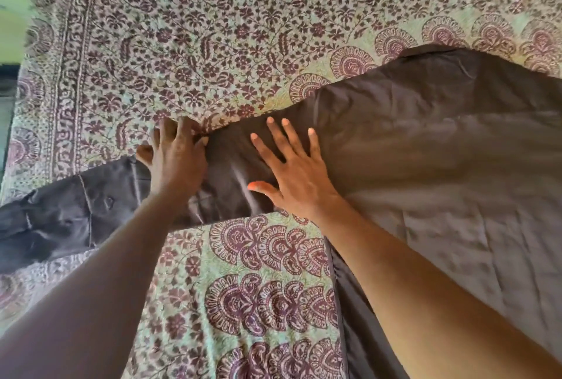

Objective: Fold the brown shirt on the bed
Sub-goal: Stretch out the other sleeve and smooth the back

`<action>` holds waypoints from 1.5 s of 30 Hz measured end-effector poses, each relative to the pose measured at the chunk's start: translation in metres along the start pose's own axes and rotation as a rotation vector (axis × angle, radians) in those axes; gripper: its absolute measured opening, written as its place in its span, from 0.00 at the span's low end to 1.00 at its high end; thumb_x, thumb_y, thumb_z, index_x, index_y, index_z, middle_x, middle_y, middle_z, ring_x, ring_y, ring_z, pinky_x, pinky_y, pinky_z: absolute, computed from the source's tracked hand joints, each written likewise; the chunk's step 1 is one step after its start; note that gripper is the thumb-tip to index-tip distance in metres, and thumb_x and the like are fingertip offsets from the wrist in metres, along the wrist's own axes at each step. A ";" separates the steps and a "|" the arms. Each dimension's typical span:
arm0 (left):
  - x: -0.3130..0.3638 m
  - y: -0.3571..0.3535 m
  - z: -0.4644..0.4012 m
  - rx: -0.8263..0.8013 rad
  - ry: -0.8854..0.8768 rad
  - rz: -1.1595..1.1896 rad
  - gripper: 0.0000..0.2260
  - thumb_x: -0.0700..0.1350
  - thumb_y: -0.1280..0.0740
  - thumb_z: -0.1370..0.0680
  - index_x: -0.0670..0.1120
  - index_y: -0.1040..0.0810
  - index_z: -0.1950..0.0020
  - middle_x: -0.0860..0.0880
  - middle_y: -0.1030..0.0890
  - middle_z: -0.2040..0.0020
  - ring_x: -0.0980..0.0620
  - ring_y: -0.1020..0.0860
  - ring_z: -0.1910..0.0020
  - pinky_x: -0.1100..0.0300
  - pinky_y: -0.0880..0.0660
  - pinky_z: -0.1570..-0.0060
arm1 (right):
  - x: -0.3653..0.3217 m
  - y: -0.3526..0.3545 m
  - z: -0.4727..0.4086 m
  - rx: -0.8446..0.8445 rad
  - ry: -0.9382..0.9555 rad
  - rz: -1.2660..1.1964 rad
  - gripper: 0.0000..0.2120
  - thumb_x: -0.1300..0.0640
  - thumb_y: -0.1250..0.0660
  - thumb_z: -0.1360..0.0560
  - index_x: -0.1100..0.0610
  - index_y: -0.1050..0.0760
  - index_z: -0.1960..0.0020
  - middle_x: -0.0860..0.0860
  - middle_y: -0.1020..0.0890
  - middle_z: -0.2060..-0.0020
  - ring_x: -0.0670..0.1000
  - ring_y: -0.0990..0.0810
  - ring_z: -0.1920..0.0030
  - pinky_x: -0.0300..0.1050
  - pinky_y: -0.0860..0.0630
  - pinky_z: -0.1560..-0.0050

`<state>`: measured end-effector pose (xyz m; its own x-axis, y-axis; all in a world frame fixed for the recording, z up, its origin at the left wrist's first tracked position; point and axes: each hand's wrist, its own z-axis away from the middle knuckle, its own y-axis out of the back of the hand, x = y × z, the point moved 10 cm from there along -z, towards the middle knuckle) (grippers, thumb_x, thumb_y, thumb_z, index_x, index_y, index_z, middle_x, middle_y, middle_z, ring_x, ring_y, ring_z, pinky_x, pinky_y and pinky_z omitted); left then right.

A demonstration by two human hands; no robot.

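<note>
The brown shirt (425, 141) lies spread over the right half of the bed, its body running to the right edge and one sleeve (70, 217) stretching to the lower left with the cuff at the bed's side. My left hand (176, 156) rests at the sleeve's upper edge near the shoulder, fingers curled on the fabric's rim. My right hand (292, 172) lies flat on the shirt just right of it, fingers spread, pressing the cloth down. Both forearms reach in from the bottom.
The bed is covered by a pale green sheet (213, 44) printed with maroon flowers and a bordered edge. The bed's left edge (12, 123) drops to a dark floor strip. Bare sheet lies beyond the shirt.
</note>
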<state>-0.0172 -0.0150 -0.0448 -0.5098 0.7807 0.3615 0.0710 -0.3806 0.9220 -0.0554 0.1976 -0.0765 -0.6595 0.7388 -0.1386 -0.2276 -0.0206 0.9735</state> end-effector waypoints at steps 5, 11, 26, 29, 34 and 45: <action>-0.086 0.032 0.018 -0.036 0.018 -0.150 0.15 0.52 0.40 0.14 0.48 0.31 0.29 0.41 0.31 0.32 0.38 0.34 0.31 0.30 0.39 0.32 | -0.003 0.000 0.003 0.053 -0.424 -0.048 0.44 0.23 0.58 0.23 0.47 0.55 0.16 0.58 0.57 0.16 0.67 0.59 0.18 0.75 0.57 0.24; -0.193 0.082 0.033 0.051 0.073 -0.262 0.14 0.50 0.39 0.15 0.43 0.30 0.32 0.34 0.31 0.35 0.31 0.31 0.36 0.29 0.36 0.40 | -0.192 -0.020 -0.017 -0.010 0.288 -0.012 0.41 0.26 0.52 0.20 0.48 0.54 0.16 0.54 0.58 0.16 0.60 0.58 0.17 0.74 0.52 0.24; -0.267 0.130 0.043 0.130 0.015 -0.212 0.09 0.45 0.33 0.20 0.42 0.25 0.42 0.37 0.25 0.42 0.34 0.25 0.42 0.38 0.31 0.43 | -0.297 -0.030 -0.055 -0.044 -0.070 -0.021 0.43 0.24 0.62 0.23 0.47 0.59 0.16 0.60 0.60 0.17 0.68 0.61 0.19 0.74 0.60 0.23; -0.252 0.136 0.059 0.217 -0.035 0.007 0.10 0.44 0.40 0.19 0.43 0.24 0.41 0.39 0.24 0.43 0.36 0.24 0.45 0.39 0.27 0.46 | -0.345 -0.033 -0.056 -0.093 0.293 -0.025 0.37 0.31 0.57 0.18 0.48 0.56 0.16 0.57 0.58 0.16 0.64 0.61 0.18 0.72 0.55 0.22; -0.257 0.086 0.093 -0.050 -0.188 -0.153 0.25 0.53 0.48 0.14 0.47 0.38 0.17 0.47 0.39 0.16 0.43 0.37 0.19 0.40 0.36 0.23 | -0.285 -0.002 -0.058 0.079 0.079 -0.242 0.30 0.41 0.56 0.15 0.49 0.50 0.16 0.53 0.52 0.16 0.57 0.54 0.17 0.65 0.55 0.18; -0.160 0.020 0.110 -0.241 -0.156 -0.110 0.34 0.69 0.52 0.20 0.64 0.58 0.16 0.56 0.66 0.16 0.45 0.65 0.16 0.35 0.60 0.20 | -0.138 -0.009 -0.036 -0.067 0.010 0.001 0.29 0.33 0.54 0.17 0.34 0.58 0.18 0.47 0.59 0.16 0.56 0.56 0.16 0.72 0.51 0.22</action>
<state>0.1597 -0.0932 -0.0690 -0.3641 0.8833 0.2952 -0.1922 -0.3814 0.9042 0.0119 0.0720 -0.0725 -0.6667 0.7322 -0.1394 -0.2738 -0.0666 0.9595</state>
